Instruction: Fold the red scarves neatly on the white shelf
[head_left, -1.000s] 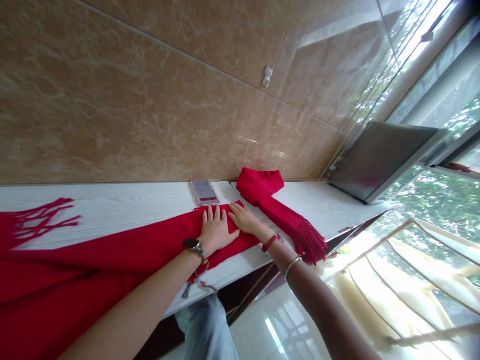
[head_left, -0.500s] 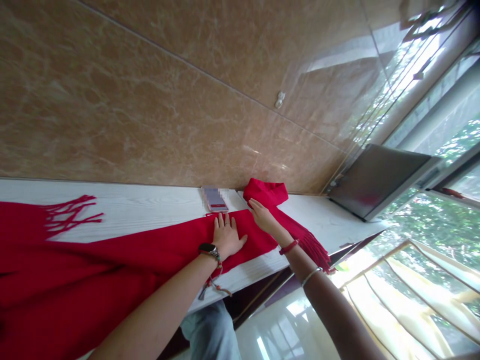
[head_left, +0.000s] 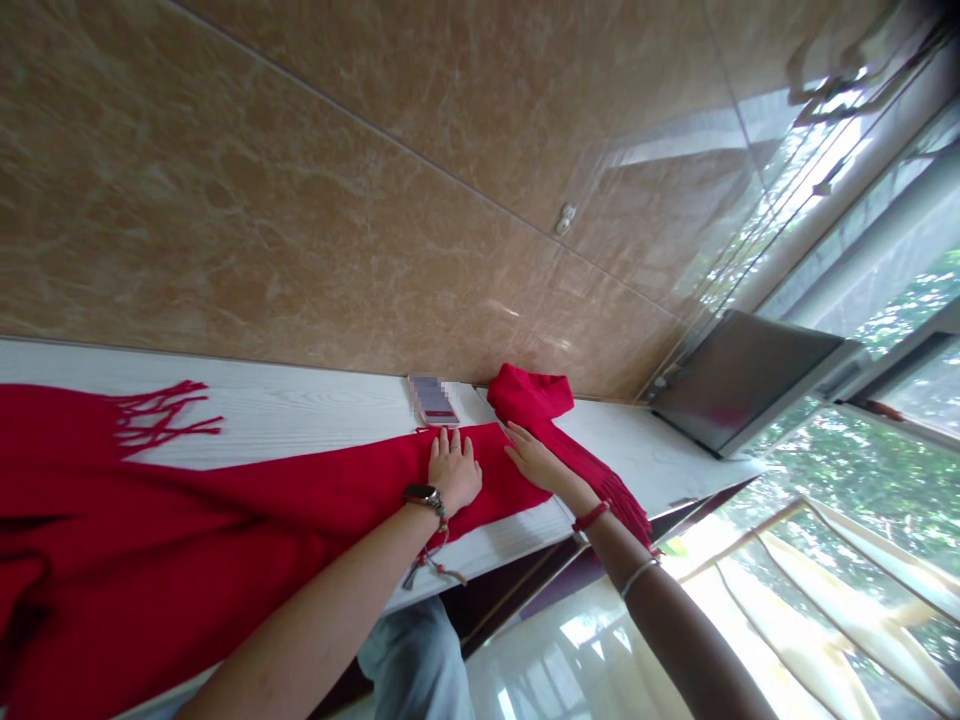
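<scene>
A long red scarf [head_left: 300, 490] with fringed ends lies spread along a white wood-grain table [head_left: 300, 400]. Its left part is wide and rumpled; toward the right it narrows to a flat strip, with a bunched piece near the wall and a fringe hanging at the right edge. My left hand [head_left: 456, 472], with a dark watch on the wrist, rests flat on the strip, fingers stretched out. Beside it my right hand [head_left: 536, 462], wearing a red bracelet, lies extended on the scarf close to the bunched piece. Neither hand grips the fabric.
A phone [head_left: 435, 402] with a lit screen lies just beyond my left hand, by the brown tiled wall [head_left: 300, 200]. A grey boxy appliance [head_left: 742, 380] stands at the table's right end near the window. Yellowish cloths on a rack [head_left: 825, 580] stand at the lower right.
My right hand has shifted slightly down, away from the bunched piece. My left hand stays flat on the scarf, its thumb now closer in. The view has tilted a little.
</scene>
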